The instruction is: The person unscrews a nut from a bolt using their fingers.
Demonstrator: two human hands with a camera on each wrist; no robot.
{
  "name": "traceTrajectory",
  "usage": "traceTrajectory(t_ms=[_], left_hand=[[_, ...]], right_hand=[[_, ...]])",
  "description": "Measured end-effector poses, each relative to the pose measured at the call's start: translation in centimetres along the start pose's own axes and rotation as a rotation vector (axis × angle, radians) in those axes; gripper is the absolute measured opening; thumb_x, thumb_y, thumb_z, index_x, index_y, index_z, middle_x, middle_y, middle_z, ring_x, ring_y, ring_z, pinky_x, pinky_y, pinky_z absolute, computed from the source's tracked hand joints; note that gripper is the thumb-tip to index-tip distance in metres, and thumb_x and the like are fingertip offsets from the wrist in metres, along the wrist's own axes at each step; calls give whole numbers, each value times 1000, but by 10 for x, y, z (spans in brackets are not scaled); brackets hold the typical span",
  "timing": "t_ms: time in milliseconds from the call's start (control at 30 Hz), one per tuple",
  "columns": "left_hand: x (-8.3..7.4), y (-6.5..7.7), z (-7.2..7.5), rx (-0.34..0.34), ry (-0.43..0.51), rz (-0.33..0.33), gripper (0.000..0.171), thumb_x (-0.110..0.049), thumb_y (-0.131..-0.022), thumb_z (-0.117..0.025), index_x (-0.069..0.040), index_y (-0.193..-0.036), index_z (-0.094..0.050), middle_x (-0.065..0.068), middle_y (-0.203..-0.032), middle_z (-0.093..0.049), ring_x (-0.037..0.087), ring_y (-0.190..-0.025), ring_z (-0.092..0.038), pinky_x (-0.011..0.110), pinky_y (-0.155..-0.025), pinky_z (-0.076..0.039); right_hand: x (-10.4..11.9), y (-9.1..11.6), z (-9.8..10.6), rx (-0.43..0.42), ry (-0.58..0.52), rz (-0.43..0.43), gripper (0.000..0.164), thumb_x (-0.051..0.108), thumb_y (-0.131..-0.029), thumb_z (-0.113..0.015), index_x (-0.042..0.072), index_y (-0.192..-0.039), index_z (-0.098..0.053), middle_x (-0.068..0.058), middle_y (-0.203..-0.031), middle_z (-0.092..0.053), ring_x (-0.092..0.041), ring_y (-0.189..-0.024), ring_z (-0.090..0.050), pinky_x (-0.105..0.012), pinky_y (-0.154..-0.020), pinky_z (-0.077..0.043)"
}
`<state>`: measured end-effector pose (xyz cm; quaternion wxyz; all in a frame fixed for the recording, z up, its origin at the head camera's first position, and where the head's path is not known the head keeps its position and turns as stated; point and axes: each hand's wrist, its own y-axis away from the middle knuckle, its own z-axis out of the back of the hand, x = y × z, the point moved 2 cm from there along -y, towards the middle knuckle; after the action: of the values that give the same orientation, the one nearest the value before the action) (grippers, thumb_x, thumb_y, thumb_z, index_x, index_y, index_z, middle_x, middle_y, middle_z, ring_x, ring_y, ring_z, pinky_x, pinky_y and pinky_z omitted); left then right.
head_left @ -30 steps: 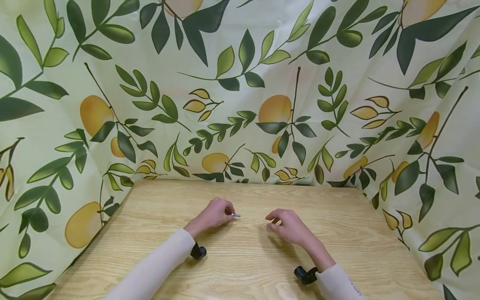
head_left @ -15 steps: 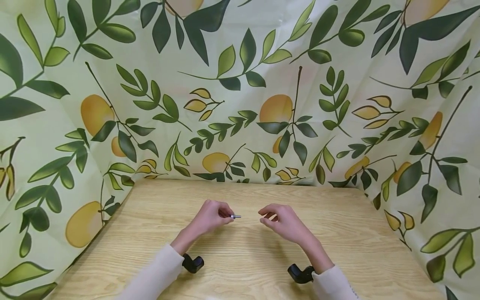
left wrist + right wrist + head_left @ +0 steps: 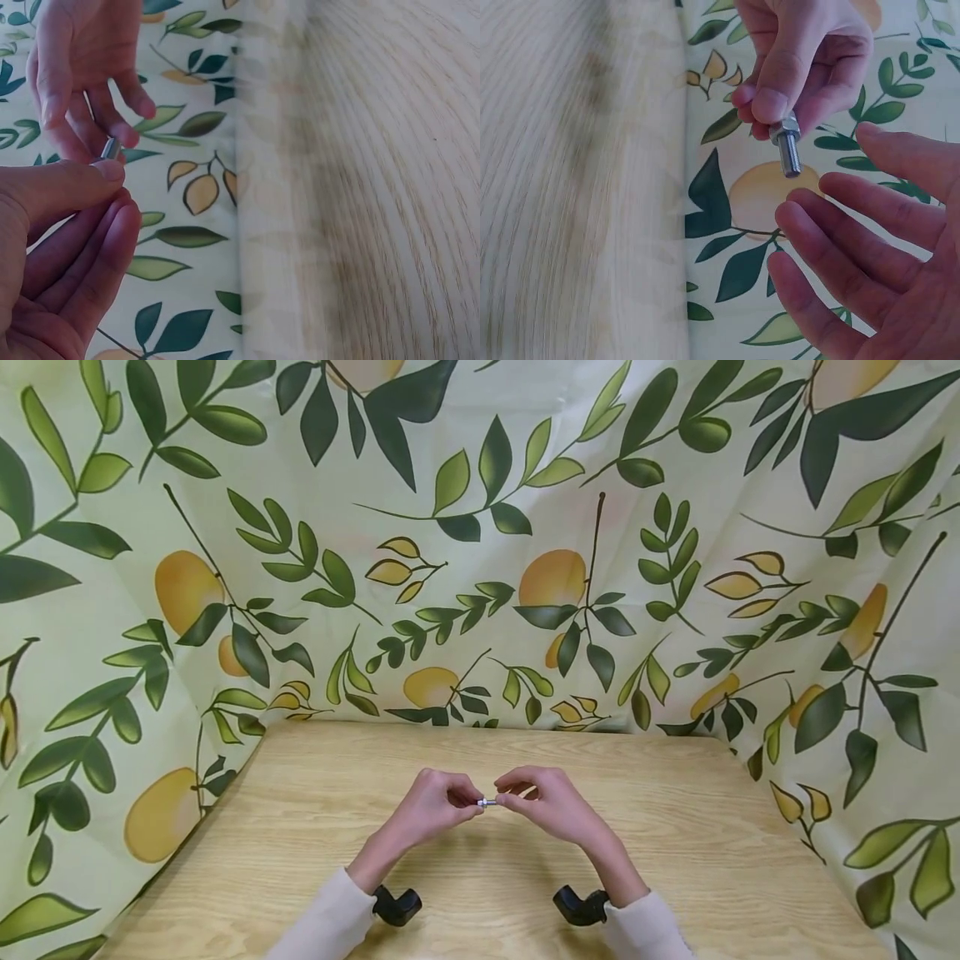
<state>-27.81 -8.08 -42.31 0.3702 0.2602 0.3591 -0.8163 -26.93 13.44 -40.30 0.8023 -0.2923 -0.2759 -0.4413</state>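
Observation:
A small silver bolt (image 3: 488,802) with a hex nut is pinched between the thumb and fingers of my left hand (image 3: 431,806). In the right wrist view the threaded end of the bolt (image 3: 789,154) sticks out past the nut, which sits right at the thumb tip; the rest is covered by the fingers. My right hand (image 3: 551,803) is at the bolt's free end, with thumb and fingers spread and slightly bent. The right wrist view shows a gap between its fingertips (image 3: 799,196) and the bolt. Both hands are raised over the table.
A wooden table (image 3: 487,893) lies below the hands. Cloth (image 3: 480,552) printed with leaves and orange fruit hangs at the back and both sides. Black wrist cameras (image 3: 397,906) sit on both wrists, under light sleeves.
The left hand has shifted a little to the right with the bolt. The right hand has come left, closing most of the gap to the bolt's tip.

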Motion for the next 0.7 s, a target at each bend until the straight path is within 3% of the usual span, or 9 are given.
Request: traceTrajectory(t_ms=[233,467,700], left_hand=[[-2,3,0,-3,21,-15,5,-6,-86,-83,-9,-89,-80,2,-82,-79,1,-70,-70,16,-67,-61],[-4,4,-2,-38,28,-48,6,-5,-85,-83,-11,-87,-80,0,-81,-79,-1,-69,-69,19,-66,-62],[-9,5,-7,-65,37,-126,4,-7,-86,-83,-10,-85,-80,0,-79,-79,-3,-69,-69,19,-65,-62]], right_hand=[[-3,-2,-6,34,-19,-11,24,30,-99,-70,11,-113,-77,1,-106,-78,-14,-97,-71,-24,-78,-60],[-5,-1,-10,51,-69,4,18,31,-99,-70,16,-106,-79,4,-97,-78,-8,-87,-70,-24,-77,-60],[-9,-1,-16,74,-167,10,16,28,-98,-71,14,-103,-78,-8,-94,-79,-18,-84,-72,-23,-74,-59]])
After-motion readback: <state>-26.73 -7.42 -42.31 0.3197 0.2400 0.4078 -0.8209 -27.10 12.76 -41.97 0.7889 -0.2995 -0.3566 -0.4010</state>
